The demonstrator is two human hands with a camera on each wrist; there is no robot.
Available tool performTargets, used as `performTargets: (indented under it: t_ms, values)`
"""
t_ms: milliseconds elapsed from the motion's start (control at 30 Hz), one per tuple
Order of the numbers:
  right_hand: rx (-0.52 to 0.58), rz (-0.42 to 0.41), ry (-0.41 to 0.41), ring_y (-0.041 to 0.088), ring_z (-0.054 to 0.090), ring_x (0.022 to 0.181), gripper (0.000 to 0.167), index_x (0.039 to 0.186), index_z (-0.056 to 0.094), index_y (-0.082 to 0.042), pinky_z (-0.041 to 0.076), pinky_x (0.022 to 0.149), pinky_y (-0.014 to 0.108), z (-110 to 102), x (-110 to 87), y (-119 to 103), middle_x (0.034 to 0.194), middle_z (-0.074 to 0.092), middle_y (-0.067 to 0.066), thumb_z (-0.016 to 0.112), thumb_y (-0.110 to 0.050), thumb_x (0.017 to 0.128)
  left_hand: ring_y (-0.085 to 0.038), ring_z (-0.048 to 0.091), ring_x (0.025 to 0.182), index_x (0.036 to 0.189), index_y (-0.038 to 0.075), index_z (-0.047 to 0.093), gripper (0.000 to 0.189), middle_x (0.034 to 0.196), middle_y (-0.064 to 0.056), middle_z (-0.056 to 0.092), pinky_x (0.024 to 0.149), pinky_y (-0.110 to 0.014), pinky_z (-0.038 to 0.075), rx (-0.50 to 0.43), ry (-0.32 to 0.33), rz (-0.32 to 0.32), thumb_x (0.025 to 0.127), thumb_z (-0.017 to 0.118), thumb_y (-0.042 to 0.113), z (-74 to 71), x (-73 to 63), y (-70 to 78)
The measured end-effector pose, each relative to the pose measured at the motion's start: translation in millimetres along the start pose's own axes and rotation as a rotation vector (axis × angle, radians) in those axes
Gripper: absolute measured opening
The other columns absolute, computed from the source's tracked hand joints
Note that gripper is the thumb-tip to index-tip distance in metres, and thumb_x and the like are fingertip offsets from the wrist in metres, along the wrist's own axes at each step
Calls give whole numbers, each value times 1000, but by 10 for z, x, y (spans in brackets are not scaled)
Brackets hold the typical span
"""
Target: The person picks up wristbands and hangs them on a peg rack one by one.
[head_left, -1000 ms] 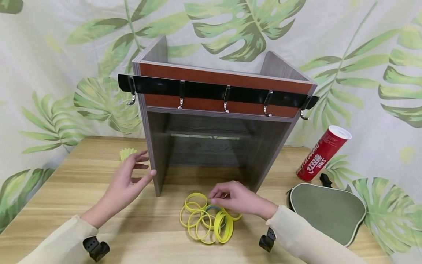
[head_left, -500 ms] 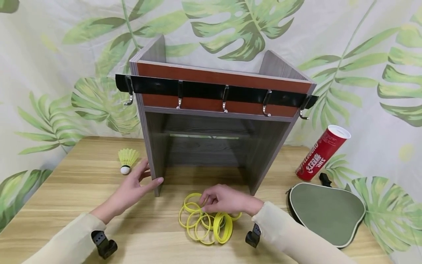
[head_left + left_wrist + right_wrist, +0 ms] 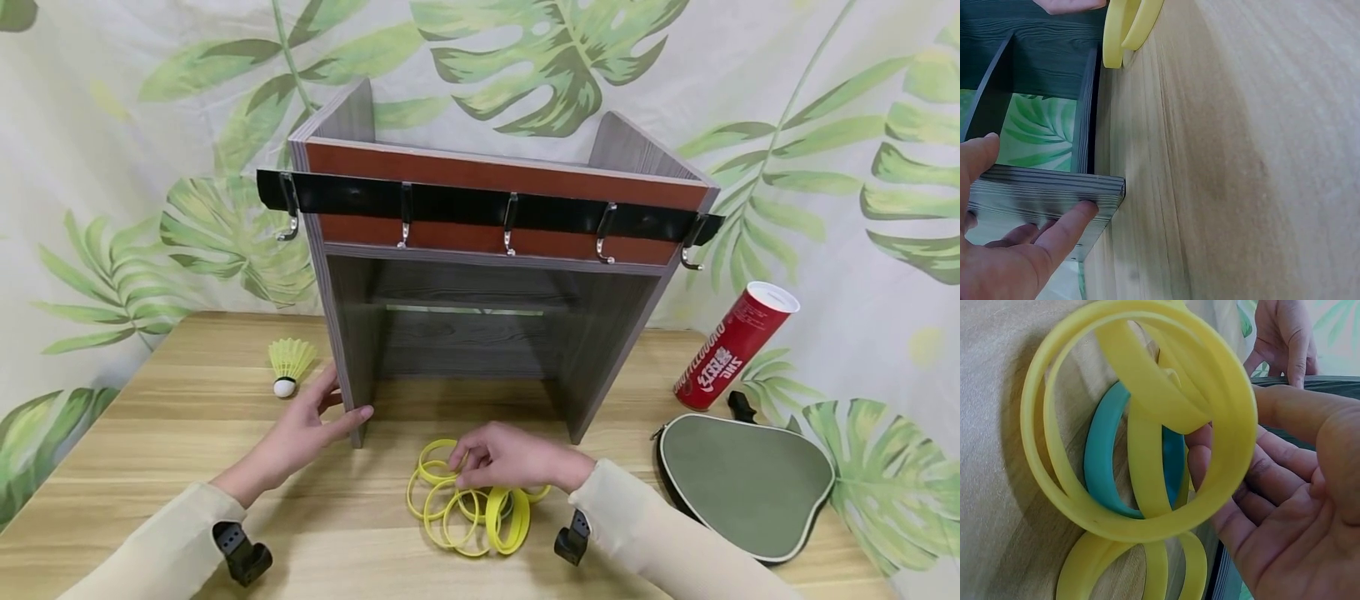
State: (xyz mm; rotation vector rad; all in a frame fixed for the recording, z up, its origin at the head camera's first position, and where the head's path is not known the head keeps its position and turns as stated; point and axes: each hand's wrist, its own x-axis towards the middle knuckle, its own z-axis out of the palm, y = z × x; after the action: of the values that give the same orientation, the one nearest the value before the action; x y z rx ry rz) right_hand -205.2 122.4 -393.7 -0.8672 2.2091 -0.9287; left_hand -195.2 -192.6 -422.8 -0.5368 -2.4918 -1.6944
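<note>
Yellow rings beneath bent-fingered right grip, pinch unclear — left grip clasped round the cabinet panel

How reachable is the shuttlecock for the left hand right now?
Likely yes: the left hand is close and nothing stands between it and the shuttlecock, though it would probably have to leave the shelf's side panel.

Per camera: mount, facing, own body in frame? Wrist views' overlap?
Head: on the head, facing forward-down at the cabinet; left hand, right hand, sleeves.
Left wrist: on that wrist, facing cabinet, tabletop; left hand, bit of right hand.
Right wrist: on that wrist, facing yellow rings, teal ring; right hand, left hand beyond.
Wrist views share: cabinet, yellow rings, tabletop, both hands.
</note>
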Motion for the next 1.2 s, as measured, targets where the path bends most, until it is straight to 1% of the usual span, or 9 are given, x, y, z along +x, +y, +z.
performTargets:
  t_ms: [200, 333, 433, 533, 600, 767, 967, 1100, 1200]
  values:
    - [42, -2, 11, 1, 69, 86, 19, 114, 75, -2, 54, 84, 18, -14, -10, -15, 97, 81, 11, 74, -12, 98, -50, 55, 134, 164, 14, 32, 75, 161, -22, 44, 90, -19, 55, -3, -3, -1, 101, 71, 12, -4, 14, -3]
    - [96, 0, 5, 7, 70, 84, 20, 115, 74, 2, 59, 77, 23, -25, -23, -23, 99, 79, 16, 73, -9, 98, -50, 54, 134, 165, 15, 31, 76, 161, -22, 43, 89, -19, 55, -12, -11, -11, 101, 70, 12, -8, 17, -3]
    - [120, 15, 2, 10, 70, 82, 20, 115, 75, 3, 62, 74, 26, -26, -31, -25, 99, 78, 17, 72, -7, 98, -50, 54, 134, 165, 14, 30, 76, 161, -22, 42, 90, -18, 54, -13, -19, -18, 101, 70, 12, -7, 12, -9]
    - [124, 18, 2, 8, 69, 81, 20, 115, 75, 4, 62, 74, 25, -27, -36, -28, 99, 78, 16, 72, -7, 98, -51, 54, 134, 165, 13, 30, 75, 162, -23, 42, 89, -19, 55, -15, -24, -20, 101, 70, 12, -5, 3, -16]
    - [142, 16, -6, 8, 69, 80, 21, 116, 75, 5, 62, 74, 25, -28, -42, -34, 101, 78, 19, 71, -6, 99, -53, 53, 135, 165, 13, 30, 75, 162, -23, 40, 88, -20, 56, -20, -26, -20, 101, 69, 12, -4, -2, -21]
    - [209, -6, -34, 6, 70, 77, 24, 119, 73, 8, 64, 78, 29, -33, -46, -67, 106, 76, 27, 70, -5, 100, -54, 52, 136, 166, 16, 28, 77, 162, -25, 41, 86, -22, 58, -31, -30, -36, 101, 70, 13, -9, -15, -27]
    - [337, -48, -70, 7, 71, 81, 27, 124, 68, 11, 64, 90, 46, -33, -18, -166, 113, 72, 34, 67, -3, 101, -52, 51, 137, 167, 20, 26, 80, 160, -23, 44, 87, -21, 57, -40, -27, -47, 101, 70, 13, -30, -23, -31]
    - [420, -63, -48, 11, 72, 84, 28, 126, 66, 11, 61, 96, 54, -41, 20, -277, 116, 71, 34, 66, -4, 102, -50, 51, 138, 167, 21, 26, 80, 162, -21, 43, 89, -20, 56, -43, -31, -38, 101, 70, 14, -37, -9, -27]
    - [460, -89, -10, 10, 73, 86, 28, 127, 65, 9, 60, 97, 54, -59, 59, -390, 117, 71, 32, 66, -4, 102, -50, 51, 138, 167, 20, 28, 79, 161, -21, 43, 90, -20, 55, -42, -31, -31, 101, 71, 15, -39, 1, -33]
